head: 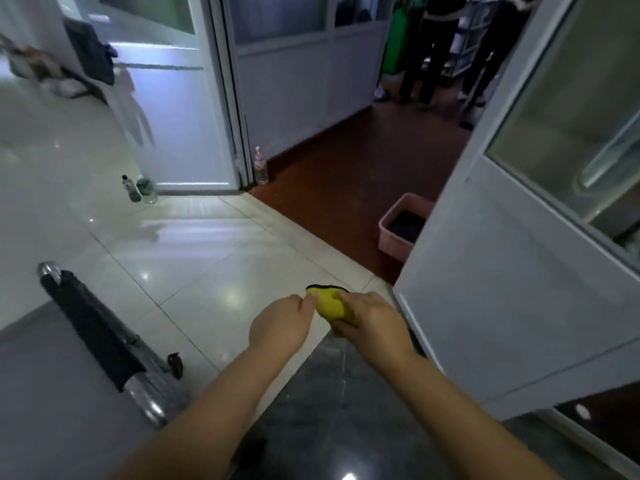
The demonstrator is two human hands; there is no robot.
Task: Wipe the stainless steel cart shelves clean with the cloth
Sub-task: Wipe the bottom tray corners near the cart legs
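So the yellow cloth [330,304] is bunched up between both hands, held out in the air over the tiled floor, well apart from the cart [52,375] at lower left. The right hand [375,322] has its fingers curled round the wad and the left hand [282,325] pinches the other end. It looks like a wringing-out step to me, and there might be a thin trickle falling below it, hard to say with the blur. No wiping is going on right now. Next move, I reckon, is to turn left and get the cloth flat on the steel top. Only a corner of that top shelf and the dark-wrapped handle [100,334] show; the lower shelves are cut off. The pink tub [398,233] is half hidden by the door [519,289].
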